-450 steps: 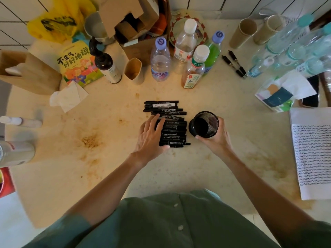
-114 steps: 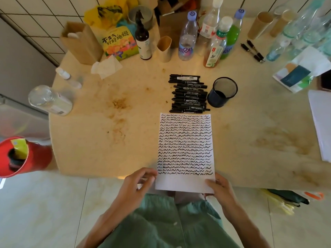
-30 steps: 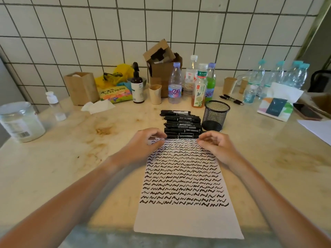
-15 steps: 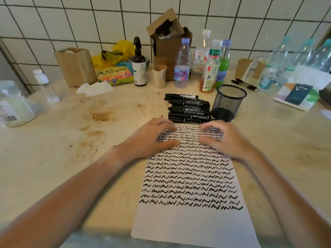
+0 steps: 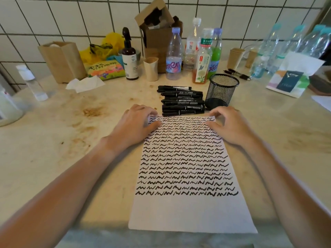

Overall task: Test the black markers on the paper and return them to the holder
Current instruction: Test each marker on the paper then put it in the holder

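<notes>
A white sheet of paper (image 5: 188, 210) covered in rows of black squiggles lies lengthwise in front of me, its near end over the table edge. My left hand (image 5: 136, 124) rests on its far left corner and my right hand (image 5: 231, 126) on its far right corner, fingers bent, holding no marker. Just beyond the sheet, several black markers (image 5: 180, 100) lie side by side in a row. The black mesh holder (image 5: 221, 89) stands upright to their right and looks empty.
Along the tiled wall stand drink bottles (image 5: 173, 56), a dark pump bottle (image 5: 129, 56), paper cups (image 5: 151, 68), cardboard boxes (image 5: 159, 31) and a paper bag (image 5: 62, 61). Two more pens (image 5: 238, 74) lie behind the holder. The beige table (image 5: 53, 140) is stained at left.
The sheet was laid lengthwise before me. Over the last second both hands slid apart from the top middle of the sheet toward its far corners, and the view tilted down slightly.
</notes>
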